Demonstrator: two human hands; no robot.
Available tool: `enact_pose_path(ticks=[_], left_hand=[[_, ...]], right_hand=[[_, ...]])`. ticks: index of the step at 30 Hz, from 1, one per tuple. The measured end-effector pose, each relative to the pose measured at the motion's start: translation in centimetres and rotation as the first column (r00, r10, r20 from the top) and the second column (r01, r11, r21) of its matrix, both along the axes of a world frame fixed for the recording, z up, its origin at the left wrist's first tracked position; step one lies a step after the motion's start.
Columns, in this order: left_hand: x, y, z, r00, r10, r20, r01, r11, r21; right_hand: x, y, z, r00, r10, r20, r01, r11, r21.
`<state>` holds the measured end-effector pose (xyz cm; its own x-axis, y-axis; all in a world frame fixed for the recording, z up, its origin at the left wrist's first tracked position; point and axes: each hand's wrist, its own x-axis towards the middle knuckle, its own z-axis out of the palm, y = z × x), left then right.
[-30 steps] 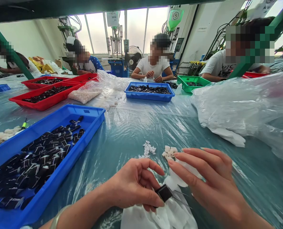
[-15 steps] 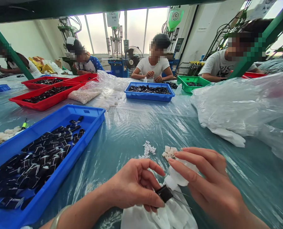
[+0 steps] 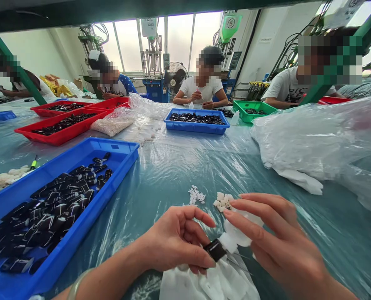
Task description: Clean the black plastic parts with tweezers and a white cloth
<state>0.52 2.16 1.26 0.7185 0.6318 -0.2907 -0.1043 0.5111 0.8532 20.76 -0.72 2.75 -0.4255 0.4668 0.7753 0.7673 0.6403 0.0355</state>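
My left hand (image 3: 180, 241) comes in from the lower left and pinches a small black rectangular piece (image 3: 215, 250) between thumb and fingers. Its index finger arches free above. My right hand (image 3: 275, 237) curves round a translucent white squeeze bottle (image 3: 240, 229), fingers bent over its top; the thumb is mostly hidden. The bottle's white nozzle end points down and left, close to the black piece. Thin metallic lines (image 3: 241, 262) run to the right below it; what they are I cannot tell. Beneath both hands lies a crumpled white cloth (image 3: 210, 285).
Small white parts (image 3: 196, 195) and cream blocks (image 3: 222, 201) lie just beyond my hands. A blue tray (image 3: 123, 166) of black pieces stands left. Farther off are another blue tray (image 3: 196, 128), red trays (image 3: 54, 137), a green tray (image 3: 255, 111), plastic bags (image 3: 316, 137) and several people.
The view has shifted slightly. My hands keep nearly the same pose, and the black piece is turned a little. Across the table, a person's hand has risen slightly.
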Motion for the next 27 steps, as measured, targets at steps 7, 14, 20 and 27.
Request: enact_pose_path(ticks=[7,14,20,27], left_hand=[[0.2,0.0,0.1,0.998,0.055,-0.026,-0.054,0.997,0.057],[0.5,-0.1,0.3,0.946,0.31,-0.093,-0.281,0.93,0.238],[0.4,0.1,0.2,0.888,0.453,-0.079,-0.408,0.856,0.317],[0.5,0.1,0.1,0.875,0.479,-0.063,-0.44,0.843,0.309]], right_hand=[[0.3,0.4,-0.2,0.999,-0.002,0.044,0.001,1.0,0.008],[1.5,1.7,-1.4,0.988,-0.132,-0.074,0.126,0.988,-0.086],[4.5,4.0,-2.7,0.88,-0.276,-0.388,0.137,0.927,-0.348],[7.3,5.7,-4.4,0.773,-0.397,-0.494,0.067,0.827,-0.559]])
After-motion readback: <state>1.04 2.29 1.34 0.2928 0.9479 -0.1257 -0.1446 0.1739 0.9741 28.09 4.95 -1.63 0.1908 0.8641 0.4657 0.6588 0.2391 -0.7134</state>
